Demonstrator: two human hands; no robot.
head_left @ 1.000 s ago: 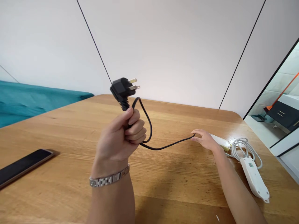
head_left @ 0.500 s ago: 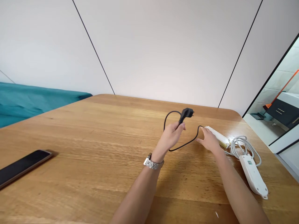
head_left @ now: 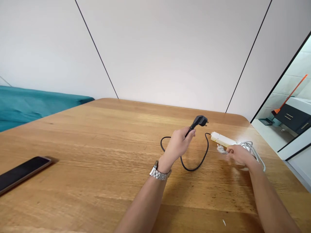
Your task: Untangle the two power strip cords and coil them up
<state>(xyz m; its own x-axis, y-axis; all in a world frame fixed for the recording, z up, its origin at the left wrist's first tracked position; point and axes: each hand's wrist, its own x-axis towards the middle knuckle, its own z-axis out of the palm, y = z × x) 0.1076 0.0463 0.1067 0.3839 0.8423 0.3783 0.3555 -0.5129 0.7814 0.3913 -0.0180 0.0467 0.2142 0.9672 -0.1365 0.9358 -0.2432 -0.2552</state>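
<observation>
My left hand (head_left: 178,142) is closed around the cord just below a black plug (head_left: 201,120), whose prongs point right. The black cord (head_left: 191,170) loops over the wood and runs to the far end of a white power strip (head_left: 223,139). Beside that strip, my right hand (head_left: 240,154) pinches the cord end of a white plug (head_left: 221,149), held low over the table with its prongs facing left. Looped white cable (head_left: 258,154) lies behind my right hand. The second white power strip is hidden by my right hand and forearm.
A dark phone (head_left: 23,173) lies on the wooden table (head_left: 97,145) at the left. Teal fabric (head_left: 43,103) is beyond the table's left edge, and a white wall (head_left: 155,51) stands behind. At the right, an orange-handled broom (head_left: 291,94) shows in an opening.
My right hand has moved right and nearer, from the far end of the power strip, and has taken hold of the white plug. My left hand has shifted slightly right with the black plug.
</observation>
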